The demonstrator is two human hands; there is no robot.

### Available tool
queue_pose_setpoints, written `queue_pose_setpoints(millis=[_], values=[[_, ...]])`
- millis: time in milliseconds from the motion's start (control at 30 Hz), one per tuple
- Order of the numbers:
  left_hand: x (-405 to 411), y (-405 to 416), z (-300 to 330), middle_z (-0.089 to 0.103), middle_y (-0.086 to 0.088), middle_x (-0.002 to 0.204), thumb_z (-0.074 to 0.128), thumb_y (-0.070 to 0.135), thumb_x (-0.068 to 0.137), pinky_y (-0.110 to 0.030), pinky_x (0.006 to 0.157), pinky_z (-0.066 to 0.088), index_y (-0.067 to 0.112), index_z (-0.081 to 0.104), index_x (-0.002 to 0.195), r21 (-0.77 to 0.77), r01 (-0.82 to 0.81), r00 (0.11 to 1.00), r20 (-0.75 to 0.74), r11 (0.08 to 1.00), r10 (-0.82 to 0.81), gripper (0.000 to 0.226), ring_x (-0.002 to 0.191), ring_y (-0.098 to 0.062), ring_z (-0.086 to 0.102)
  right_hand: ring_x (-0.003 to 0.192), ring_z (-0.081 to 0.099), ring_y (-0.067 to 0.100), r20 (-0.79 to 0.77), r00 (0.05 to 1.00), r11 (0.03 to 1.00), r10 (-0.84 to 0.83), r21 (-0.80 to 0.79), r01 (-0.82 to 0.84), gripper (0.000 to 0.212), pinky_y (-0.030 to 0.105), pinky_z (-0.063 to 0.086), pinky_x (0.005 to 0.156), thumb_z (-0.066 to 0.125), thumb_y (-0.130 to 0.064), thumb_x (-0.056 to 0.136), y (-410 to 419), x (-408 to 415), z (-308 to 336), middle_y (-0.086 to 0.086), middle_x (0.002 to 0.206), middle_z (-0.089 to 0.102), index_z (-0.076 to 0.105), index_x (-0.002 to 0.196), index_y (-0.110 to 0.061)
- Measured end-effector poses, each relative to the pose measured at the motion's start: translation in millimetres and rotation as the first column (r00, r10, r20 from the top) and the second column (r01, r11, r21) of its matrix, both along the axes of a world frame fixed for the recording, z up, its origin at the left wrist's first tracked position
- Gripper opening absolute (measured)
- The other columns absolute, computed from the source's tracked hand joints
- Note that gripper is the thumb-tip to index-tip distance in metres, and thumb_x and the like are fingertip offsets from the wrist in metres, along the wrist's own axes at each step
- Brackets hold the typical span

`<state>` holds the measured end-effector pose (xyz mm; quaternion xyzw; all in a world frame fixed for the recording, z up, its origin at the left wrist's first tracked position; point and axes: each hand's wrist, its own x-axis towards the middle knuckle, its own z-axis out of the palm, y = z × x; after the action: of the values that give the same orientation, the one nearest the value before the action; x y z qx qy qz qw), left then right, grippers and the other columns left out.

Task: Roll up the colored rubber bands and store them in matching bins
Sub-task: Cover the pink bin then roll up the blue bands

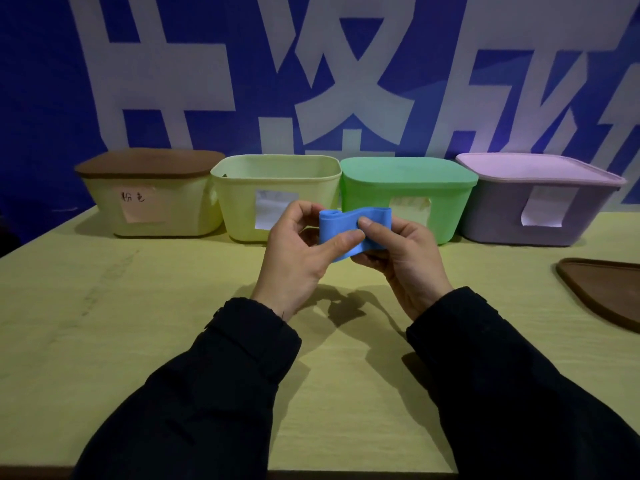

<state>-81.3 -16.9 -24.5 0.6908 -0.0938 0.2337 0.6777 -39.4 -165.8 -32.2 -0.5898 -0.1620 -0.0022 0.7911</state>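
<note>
Two hands raised above table (138, 306), in front of open pale-green bin (277, 197). Blue rubber band (341, 230) pinched by left hand (298, 258) and right hand (405, 258), hands close together, one end rolled at left. Brown-lidded bin (152, 192) left of open bin; green lidded bin (408, 195) and purple bin (540, 202) right of it. Brown lid (606, 292) lying far right on table.

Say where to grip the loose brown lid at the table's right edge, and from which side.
Brown lid lies flat on the table, rim up. I'd pinch its near-left rim, coming from the left; its right part is out of frame. Both hands hold the blue band, so free one first.
</note>
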Motion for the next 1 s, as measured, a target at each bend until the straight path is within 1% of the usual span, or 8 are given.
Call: queue_pose_setpoints(millis=[133,300,367,467,567,633,800,1000], values=[[-2,-1,-1,0.065,0.003,0.097,0.086,0.028,0.07,-0.016,0.068,0.05,0.024,0.055,0.097,0.03,0.043,0.999,0.001,0.999,-0.043,0.042,0.073,0.001,0.06,0.077,0.067,0.019,-0.008,1.0,1.0,0.0,-0.02,0.0,0.017,0.027,0.056,0.067,0.068,-0.017,0.092,-2,2,-3,0.014,0.091,0.073,0.076,0.101,-0.004],[0,1,-3,0.068,0.01,0.097,0.081,0.02,0.083,-0.017,0.074,0.051,0.025,0.065,0.1,0.05,0.046,0.999,0.025,0.998,-0.048,0.024,0.08,-0.001,0.063,0.075,0.067,0.018,-0.011,1.0,1.0,0.002,-0.011,-0.002,0.014,0.025,0.057,0.065,0.069,-0.015,0.091,-1,2,-1,0.01,0.088,0.074,0.076,0.099,-0.006],[2,2,-5,0.071,0.013,0.098,0.079,0.019,0.086,-0.02,0.08,0.051,0.029,0.068,0.101,0.045,0.038,0.999,0.037,0.998,-0.04,0.022,0.088,-0.003,0.066,0.079,0.068,0.018,0.003,1.0,1.0,-0.011,0.01,0.011,0.016,0.026,0.057,0.066,0.069,-0.014,0.092,-1,1,0,0.01,0.091,0.074,0.074,0.103,-0.005],[6,4,-8,0.072,0.007,0.112,0.071,0.022,0.094,-0.03,0.093,0.053,0.031,0.065,0.119,0.046,0.038,0.998,0.039,0.998,-0.04,0.027,0.111,-0.009,0.065,0.084,0.069,0.019,0.042,0.999,1.0,0.002,0.008,-0.003,0.019,0.028,0.056,0.068,0.068,-0.013,0.093,0,0,0,0.012,0.096,0.074,0.072,0.107,-0.003],[6,4,-10,0.069,0.002,0.124,0.058,0.027,0.095,-0.039,0.103,0.052,0.03,0.06,0.126,0.06,0.081,0.996,0.019,0.995,-0.083,0.032,0.119,-0.013,0.063,0.087,0.07,0.019,0.057,0.998,1.0,0.007,-0.022,-0.006,0.017,0.03,0.055,0.072,0.067,-0.012,0.093,2,-1,-3,0.011,0.097,0.075,0.073,0.107,-0.004],[3,1,-11,0.069,0.001,0.122,0.06,0.026,0.095,-0.037,0.101,0.053,0.026,0.061,0.125,0.078,0.102,0.995,0.004,0.992,-0.103,0.03,0.117,-0.012,0.064,0.085,0.069,0.019,0.092,0.996,0.998,-0.015,-0.062,0.021,0.014,0.032,0.056,0.075,0.068,-0.01,0.092,3,0,-5,0.012,0.094,0.075,0.074,0.104,-0.005],[3,1,-7,0.066,0.004,0.107,0.078,0.015,0.087,-0.02,0.075,0.053,0.022,0.062,0.107,0.049,-0.005,0.999,0.035,0.999,0.003,0.026,0.089,-0.005,0.068,0.082,0.07,0.018,0.113,0.994,0.996,0.001,-0.087,0.009,0.01,0.03,0.057,0.075,0.069,-0.007,0.091,4,1,-4,0.011,0.091,0.076,0.075,0.099,-0.005],[8,4,-11,0.072,0.004,0.102,0.083,0.018,0.083,-0.026,0.077,0.055,0.023,0.06,0.102,0.08,-0.026,1.0,0.007,0.996,0.026,0.03,0.091,-0.013,0.069,0.074,0.07,0.015,0.119,0.991,0.991,-0.068,-0.108,0.081,0.014,0.028,0.058,0.068,0.067,-0.008,0.093,1,1,-4,0.012,0.084,0.074,0.073,0.103,0.0]])
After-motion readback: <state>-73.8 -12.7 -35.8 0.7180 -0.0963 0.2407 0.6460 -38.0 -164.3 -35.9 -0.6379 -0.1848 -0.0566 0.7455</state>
